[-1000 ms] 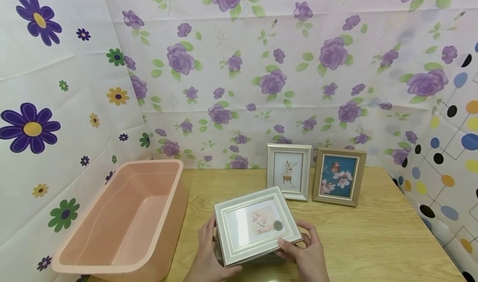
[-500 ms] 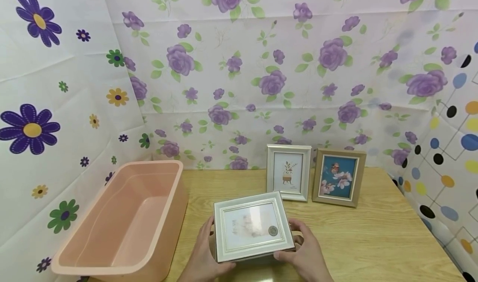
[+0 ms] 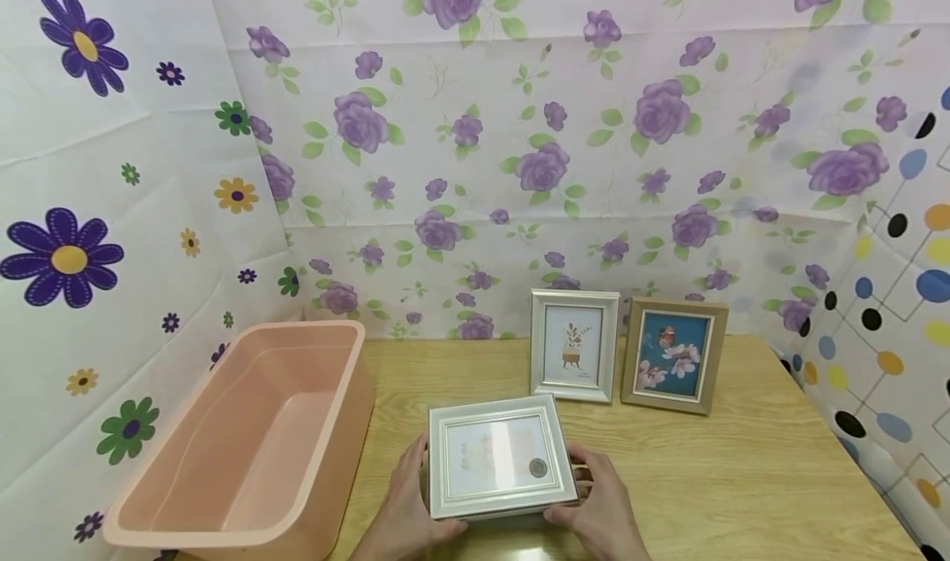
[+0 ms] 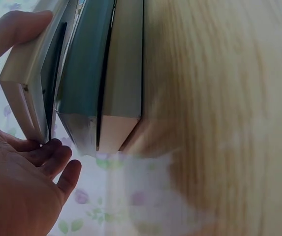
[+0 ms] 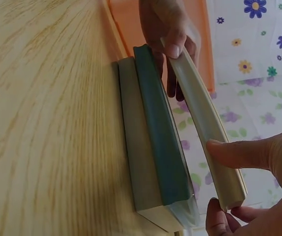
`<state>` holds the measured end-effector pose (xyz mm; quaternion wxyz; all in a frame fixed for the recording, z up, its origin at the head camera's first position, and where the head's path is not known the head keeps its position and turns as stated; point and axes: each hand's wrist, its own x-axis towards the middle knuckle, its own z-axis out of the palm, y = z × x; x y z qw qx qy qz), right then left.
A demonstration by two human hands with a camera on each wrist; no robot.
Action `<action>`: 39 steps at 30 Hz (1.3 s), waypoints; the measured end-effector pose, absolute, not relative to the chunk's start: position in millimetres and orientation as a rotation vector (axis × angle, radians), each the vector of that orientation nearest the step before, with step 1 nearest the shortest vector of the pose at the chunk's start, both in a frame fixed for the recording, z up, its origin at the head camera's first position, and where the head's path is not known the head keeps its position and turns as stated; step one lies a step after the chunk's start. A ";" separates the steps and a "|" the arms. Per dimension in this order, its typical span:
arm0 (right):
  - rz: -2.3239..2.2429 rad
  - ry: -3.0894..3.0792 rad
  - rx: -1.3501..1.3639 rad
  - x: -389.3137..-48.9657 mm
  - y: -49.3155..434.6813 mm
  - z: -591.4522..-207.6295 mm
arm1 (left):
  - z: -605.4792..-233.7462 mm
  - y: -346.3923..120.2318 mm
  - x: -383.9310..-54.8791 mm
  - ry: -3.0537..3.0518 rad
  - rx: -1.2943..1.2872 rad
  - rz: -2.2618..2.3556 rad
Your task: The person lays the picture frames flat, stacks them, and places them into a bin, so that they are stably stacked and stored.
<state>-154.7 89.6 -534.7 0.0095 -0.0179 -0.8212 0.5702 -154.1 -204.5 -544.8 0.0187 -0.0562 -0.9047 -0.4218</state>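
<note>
Well apart, a person's left hand (image 3: 404,511) and right hand (image 3: 601,507) clamp the short sides of a white picture frame (image 3: 500,458), face up over the near middle of the table (image 3: 690,470).
Both thumbs sit at the near corners, a sound hold for what looks stiff and fairly light; its glossy pane (image 3: 475,466) is likely slippery and breakable, so the rails (image 3: 438,462) are the safer grip. Just beneath, a gap showing between, a teal frame (image 5: 160,128) lies on a pale frame (image 5: 138,137). A pink tub (image 3: 349,429) stands to the left; farther off, to the right, a silver-white frame (image 3: 575,346) and a brown frame (image 3: 674,355) stand before a floral cloth (image 3: 475,91).
</note>
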 end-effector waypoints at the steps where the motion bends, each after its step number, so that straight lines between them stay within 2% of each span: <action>1: 1.781 -2.565 -0.063 -154.5 89.3 -535.8 | -545.6 -204.6 -154.5 -2.817 -0.173 -1.309; 39: 1.694 -2.678 -0.040 -158.9 89.1 -550.1 | -557.7 -209.6 -160.3 -2.891 -0.158 -1.338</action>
